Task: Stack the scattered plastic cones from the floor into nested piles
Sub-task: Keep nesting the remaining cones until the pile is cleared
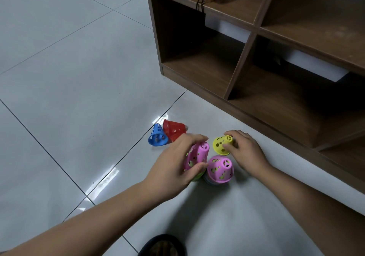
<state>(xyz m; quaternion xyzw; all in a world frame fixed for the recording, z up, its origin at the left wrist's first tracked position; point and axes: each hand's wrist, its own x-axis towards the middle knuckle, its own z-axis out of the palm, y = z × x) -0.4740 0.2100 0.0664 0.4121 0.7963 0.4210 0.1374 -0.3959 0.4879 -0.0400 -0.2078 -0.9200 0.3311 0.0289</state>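
Head view, lower centre: mid-stacking, left hand curled round a tilted pink-topped pile, right hand pinching the yellow cone, which likely next needs lifting and seating squarely on a pile; blue cone and red cone lie left, unstacked.

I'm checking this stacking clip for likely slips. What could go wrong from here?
The left hand grips a tilted pink perforated plastic cone stack beside the upright pink-topped cone pile; a bump might topple that pile. The right hand pinches the yellow perforated plastic cone just beyond that pile, crowding it. The blue plastic cone and red plastic cone lie on their sides and may roll on the glossy floor.
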